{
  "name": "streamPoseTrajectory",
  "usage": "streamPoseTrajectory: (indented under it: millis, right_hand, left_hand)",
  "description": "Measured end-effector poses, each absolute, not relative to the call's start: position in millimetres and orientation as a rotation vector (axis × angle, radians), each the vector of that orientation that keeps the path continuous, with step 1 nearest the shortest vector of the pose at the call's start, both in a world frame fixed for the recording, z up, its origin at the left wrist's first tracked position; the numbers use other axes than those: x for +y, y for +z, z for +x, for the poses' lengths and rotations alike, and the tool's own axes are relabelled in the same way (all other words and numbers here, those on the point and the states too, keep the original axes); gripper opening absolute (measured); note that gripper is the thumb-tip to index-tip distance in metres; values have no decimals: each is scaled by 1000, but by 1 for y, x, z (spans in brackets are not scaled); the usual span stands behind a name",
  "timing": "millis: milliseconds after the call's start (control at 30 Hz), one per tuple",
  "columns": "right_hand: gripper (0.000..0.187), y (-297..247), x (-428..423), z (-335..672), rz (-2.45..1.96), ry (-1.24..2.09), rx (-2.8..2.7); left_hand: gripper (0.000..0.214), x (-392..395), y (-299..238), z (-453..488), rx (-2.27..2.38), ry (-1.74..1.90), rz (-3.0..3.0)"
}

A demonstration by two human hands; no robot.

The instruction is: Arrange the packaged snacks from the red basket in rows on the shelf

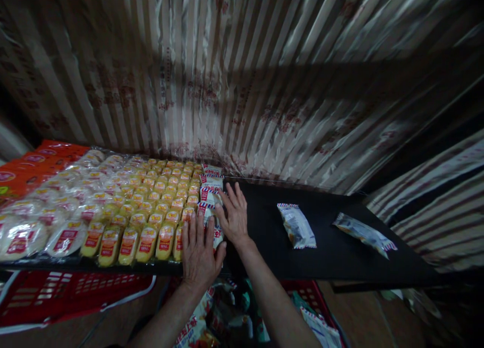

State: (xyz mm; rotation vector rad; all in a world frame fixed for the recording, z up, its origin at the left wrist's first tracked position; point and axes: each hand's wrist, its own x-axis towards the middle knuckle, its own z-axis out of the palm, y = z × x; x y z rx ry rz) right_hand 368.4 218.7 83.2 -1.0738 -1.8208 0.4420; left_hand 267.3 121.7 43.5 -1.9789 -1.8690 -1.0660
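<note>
A column of white snack packets [210,193] with red lettering and striped edges runs front to back on the black shelf. My left hand [200,249] lies flat at the front of it, fingers stretched over the nearest packet and the edge of the yellow cakes. Against the column's right side rests my right hand [235,214], fingers spread and touching the packets. Rows of wrapped yellow cakes [146,242] stand just left of the packets. Part of the front packet is hidden under my hands.
Two loose packets, one nearer [297,226] and one farther right [365,234], lie on the black shelf [260,262]. Round white wrapped cakes [66,238] and orange packages [34,166] fill the left. Below are a red basket [49,297] and packets; striped sheeting [234,85] hangs behind.
</note>
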Motion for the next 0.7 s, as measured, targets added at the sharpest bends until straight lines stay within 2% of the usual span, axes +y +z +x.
streamPoseTrajectory:
  millis: [167,467,700]
  right_hand:
    - [40,98,230,360,-1045,475,-2023]
    - [41,92,234,356,-1043,527,-2037]
    - [57,67,212,372,-1150,645,-1547]
  left_hand:
    - [56,122,44,269,-1877,-1052,-1980]
    - [54,123,42,269,-1886,-1091,-1966]
    - [64,121,41,267,-1856,-1061,-1989]
